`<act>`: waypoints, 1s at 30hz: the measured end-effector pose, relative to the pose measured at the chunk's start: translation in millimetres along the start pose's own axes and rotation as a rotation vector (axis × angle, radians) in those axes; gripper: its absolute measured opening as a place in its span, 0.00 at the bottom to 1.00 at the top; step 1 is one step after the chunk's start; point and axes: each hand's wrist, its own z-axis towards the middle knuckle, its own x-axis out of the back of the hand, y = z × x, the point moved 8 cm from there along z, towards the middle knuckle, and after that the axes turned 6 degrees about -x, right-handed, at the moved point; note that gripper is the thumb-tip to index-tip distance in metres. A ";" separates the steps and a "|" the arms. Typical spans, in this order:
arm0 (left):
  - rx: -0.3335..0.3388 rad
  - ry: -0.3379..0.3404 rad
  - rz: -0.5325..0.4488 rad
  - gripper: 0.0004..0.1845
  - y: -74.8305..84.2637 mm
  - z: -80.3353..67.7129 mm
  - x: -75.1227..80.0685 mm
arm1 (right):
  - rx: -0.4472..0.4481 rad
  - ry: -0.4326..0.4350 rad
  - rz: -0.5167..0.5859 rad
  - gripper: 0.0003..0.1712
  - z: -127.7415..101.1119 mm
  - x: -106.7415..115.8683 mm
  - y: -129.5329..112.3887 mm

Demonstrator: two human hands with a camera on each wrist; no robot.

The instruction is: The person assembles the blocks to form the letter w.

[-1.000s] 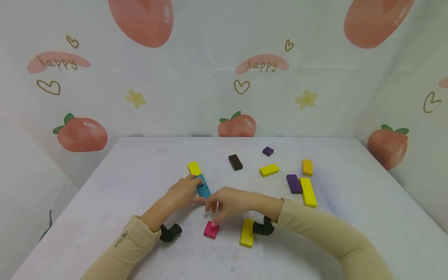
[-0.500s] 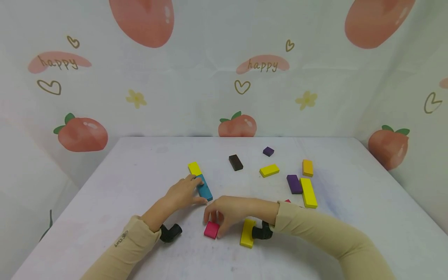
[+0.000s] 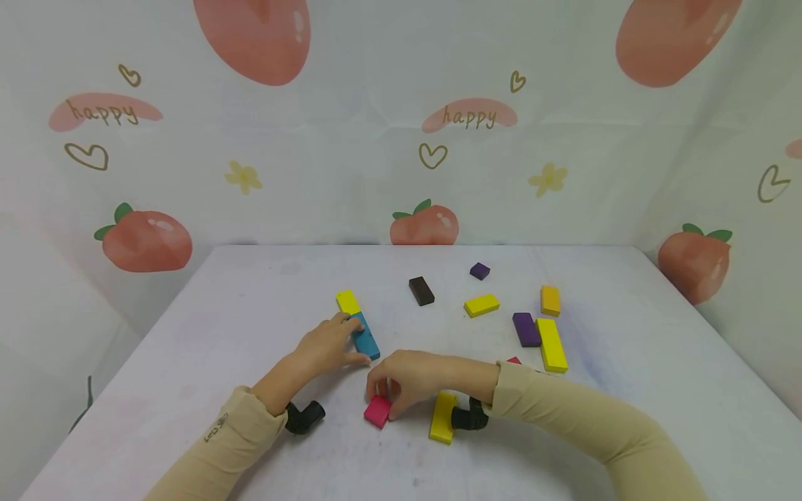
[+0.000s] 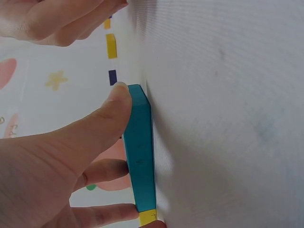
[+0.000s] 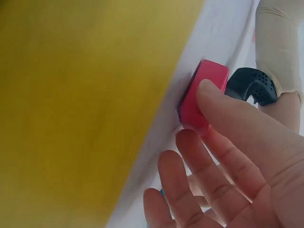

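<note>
My left hand point(image 3: 326, 344) holds a blue block point(image 3: 367, 341) that lies end to end with a yellow block point(image 3: 347, 301). In the left wrist view, the thumb presses the near corner of the blue block point(image 4: 140, 147) and spread fingers reach along it toward the yellow piece point(image 4: 147, 217). Just to the right, my right hand point(image 3: 410, 376) pinches a small pink block point(image 3: 377, 412) between thumb and fingers, low over the white table. The right wrist view shows the thumb on a face of this pink block point(image 5: 209, 80), with the index finger partly hidden behind it.
Another yellow block point(image 3: 442, 417) lies by the right wrist's black camera mount point(image 3: 470, 415). Farther right are a purple block point(image 3: 526, 329), a long yellow block point(image 3: 552, 344) and an orange block point(image 3: 550, 300). A dark brown block point(image 3: 422, 291) lies farther back. A pink corner point(image 3: 514, 360) shows behind the right sleeve.
My right hand has come down toward me and taken hold of the small pink block, which has turned slightly. The left hand and blue block have stayed put.
</note>
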 end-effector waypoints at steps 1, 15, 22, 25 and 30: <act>0.000 0.001 -0.001 0.33 0.0 -0.1 0.1 | -0.001 0.005 -0.001 0.16 -0.4 0.7 -0.1; -0.019 0.013 0.007 0.32 -0.2 0.3 1.2 | -0.053 0.086 0.091 0.13 -7.7 17.5 13.4; -0.006 0.004 0.003 0.32 -1.9 1.0 -0.4 | -0.060 0.138 0.120 0.14 -11.0 27.0 27.7; -0.004 0.005 -0.003 0.32 -1.9 0.8 -0.6 | -0.073 0.154 0.148 0.14 -12.6 30.2 33.4; -0.005 0.004 -0.003 0.32 -1.4 0.5 -1.1 | -0.088 0.188 0.165 0.15 -13.8 33.8 42.6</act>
